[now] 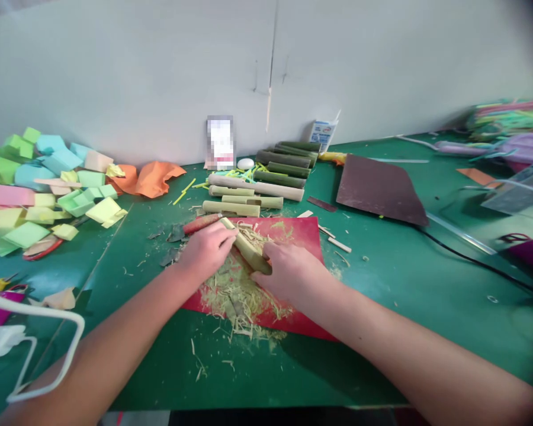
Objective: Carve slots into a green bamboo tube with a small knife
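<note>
My left hand [208, 251] is closed around a tool with a reddish-brown handle [201, 223] and rests against a pale green bamboo stick [245, 245]. My right hand [293, 272] grips the lower end of that stick, which lies slanted over a red mat [302, 234]. A heap of pale shavings [237, 293] covers the mat beneath both hands. The tool's blade is hidden by my fingers.
Peeled bamboo pieces [249, 198] and darker green ones [288, 163] lie behind the mat. Coloured paper boxes [48, 189] pile up at the left, orange paper [153, 177] beside them. A dark brown sheet [379, 189] and a black cable [466, 257] lie at the right. White cable [39, 313] at lower left.
</note>
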`<move>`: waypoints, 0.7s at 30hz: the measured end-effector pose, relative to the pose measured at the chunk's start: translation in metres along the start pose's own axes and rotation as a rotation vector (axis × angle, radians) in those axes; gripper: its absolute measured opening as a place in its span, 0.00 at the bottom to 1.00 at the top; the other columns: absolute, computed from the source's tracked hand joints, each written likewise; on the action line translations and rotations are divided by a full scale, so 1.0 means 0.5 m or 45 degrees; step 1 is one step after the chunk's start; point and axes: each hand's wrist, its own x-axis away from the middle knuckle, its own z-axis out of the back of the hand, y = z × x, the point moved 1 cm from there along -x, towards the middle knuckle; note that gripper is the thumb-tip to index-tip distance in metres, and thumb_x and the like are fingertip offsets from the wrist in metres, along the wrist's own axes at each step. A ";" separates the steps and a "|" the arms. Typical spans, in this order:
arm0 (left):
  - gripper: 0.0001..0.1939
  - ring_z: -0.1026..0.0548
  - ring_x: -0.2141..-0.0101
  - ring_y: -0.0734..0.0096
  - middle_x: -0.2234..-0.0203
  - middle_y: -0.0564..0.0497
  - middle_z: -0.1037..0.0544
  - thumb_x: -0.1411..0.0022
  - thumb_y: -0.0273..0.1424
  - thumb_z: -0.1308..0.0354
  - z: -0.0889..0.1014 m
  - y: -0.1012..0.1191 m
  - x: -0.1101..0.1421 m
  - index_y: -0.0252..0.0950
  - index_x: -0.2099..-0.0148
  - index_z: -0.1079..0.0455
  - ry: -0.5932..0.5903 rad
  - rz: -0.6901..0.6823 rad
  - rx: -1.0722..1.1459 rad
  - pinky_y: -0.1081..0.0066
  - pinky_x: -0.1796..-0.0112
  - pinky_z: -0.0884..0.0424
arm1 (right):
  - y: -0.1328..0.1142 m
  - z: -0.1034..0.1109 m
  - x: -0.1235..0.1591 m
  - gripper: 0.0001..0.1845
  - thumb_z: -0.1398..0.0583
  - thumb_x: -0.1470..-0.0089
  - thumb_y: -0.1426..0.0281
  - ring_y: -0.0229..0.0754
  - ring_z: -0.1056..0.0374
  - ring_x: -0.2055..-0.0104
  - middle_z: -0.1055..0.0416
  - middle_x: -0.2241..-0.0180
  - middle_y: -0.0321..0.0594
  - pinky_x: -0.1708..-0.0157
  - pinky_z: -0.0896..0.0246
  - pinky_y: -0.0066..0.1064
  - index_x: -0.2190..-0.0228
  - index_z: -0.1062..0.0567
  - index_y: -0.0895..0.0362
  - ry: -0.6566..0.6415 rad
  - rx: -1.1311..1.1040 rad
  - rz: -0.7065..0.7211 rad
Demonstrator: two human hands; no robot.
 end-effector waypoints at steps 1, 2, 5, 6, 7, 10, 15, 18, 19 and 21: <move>0.11 0.26 0.65 0.68 0.66 0.46 0.25 0.37 0.29 0.50 -0.001 0.003 0.001 0.34 0.56 0.28 -0.046 -0.021 0.014 0.69 0.64 0.30 | 0.000 0.000 0.000 0.12 0.40 0.58 0.60 0.41 0.35 0.73 0.31 0.75 0.37 0.80 0.56 0.30 0.74 0.32 0.54 -0.002 0.000 0.010; 0.12 0.26 0.67 0.69 0.68 0.47 0.25 0.37 0.29 0.50 -0.003 0.006 0.003 0.35 0.56 0.28 -0.107 -0.052 0.037 0.70 0.67 0.30 | 0.000 0.000 0.000 0.10 0.40 0.57 0.61 0.41 0.35 0.74 0.31 0.75 0.37 0.79 0.56 0.30 0.74 0.32 0.54 -0.005 -0.003 0.025; 0.12 0.26 0.68 0.70 0.69 0.48 0.25 0.37 0.30 0.50 -0.004 0.001 0.004 0.36 0.56 0.28 -0.137 -0.069 0.053 0.71 0.68 0.30 | -0.002 0.002 0.002 0.10 0.41 0.56 0.61 0.41 0.35 0.73 0.31 0.75 0.38 0.79 0.55 0.30 0.73 0.32 0.55 -0.004 0.011 0.037; 0.11 0.26 0.67 0.69 0.68 0.47 0.25 0.37 0.29 0.50 -0.002 -0.007 0.001 0.36 0.56 0.27 -0.073 -0.041 0.036 0.69 0.66 0.30 | -0.002 0.003 0.003 0.11 0.41 0.56 0.60 0.42 0.35 0.73 0.31 0.75 0.38 0.79 0.55 0.30 0.73 0.32 0.54 0.002 0.023 0.035; 0.11 0.26 0.65 0.68 0.67 0.47 0.24 0.37 0.29 0.49 -0.001 -0.018 -0.003 0.35 0.57 0.27 -0.003 -0.011 0.020 0.68 0.63 0.29 | -0.002 0.004 0.005 0.12 0.41 0.57 0.59 0.42 0.34 0.73 0.31 0.74 0.38 0.79 0.55 0.30 0.73 0.32 0.54 0.008 0.033 0.033; 0.10 0.26 0.62 0.67 0.64 0.47 0.24 0.38 0.28 0.48 0.000 -0.048 -0.018 0.35 0.58 0.27 0.089 0.051 0.019 0.66 0.59 0.30 | -0.003 0.006 0.010 0.11 0.41 0.57 0.60 0.43 0.34 0.71 0.30 0.71 0.38 0.78 0.55 0.31 0.72 0.32 0.54 0.018 0.048 0.058; 0.09 0.26 0.63 0.67 0.65 0.48 0.24 0.39 0.27 0.48 -0.004 -0.052 -0.028 0.35 0.59 0.27 0.098 0.029 0.029 0.66 0.59 0.30 | -0.003 0.004 0.015 0.10 0.42 0.57 0.64 0.41 0.35 0.72 0.31 0.70 0.39 0.78 0.55 0.30 0.71 0.32 0.55 -0.006 0.019 0.063; 0.10 0.27 0.64 0.68 0.67 0.48 0.24 0.39 0.27 0.48 -0.004 -0.046 -0.027 0.35 0.59 0.27 0.130 0.002 0.032 0.66 0.60 0.29 | -0.003 0.005 0.011 0.07 0.42 0.57 0.66 0.39 0.37 0.74 0.31 0.72 0.38 0.78 0.55 0.30 0.72 0.32 0.55 0.029 -0.036 0.055; 0.10 0.27 0.64 0.68 0.67 0.48 0.24 0.39 0.27 0.48 -0.004 -0.045 -0.027 0.35 0.58 0.27 0.144 -0.004 0.029 0.66 0.60 0.29 | -0.003 0.006 0.009 0.07 0.43 0.57 0.67 0.38 0.38 0.74 0.32 0.72 0.38 0.78 0.55 0.29 0.72 0.32 0.55 0.067 -0.059 0.060; 0.10 0.27 0.64 0.68 0.66 0.48 0.24 0.39 0.28 0.48 -0.003 -0.043 -0.026 0.36 0.57 0.27 0.165 -0.009 0.022 0.66 0.60 0.29 | -0.001 0.009 0.005 0.06 0.43 0.56 0.67 0.36 0.40 0.76 0.32 0.74 0.38 0.78 0.55 0.29 0.73 0.32 0.56 0.155 -0.108 0.073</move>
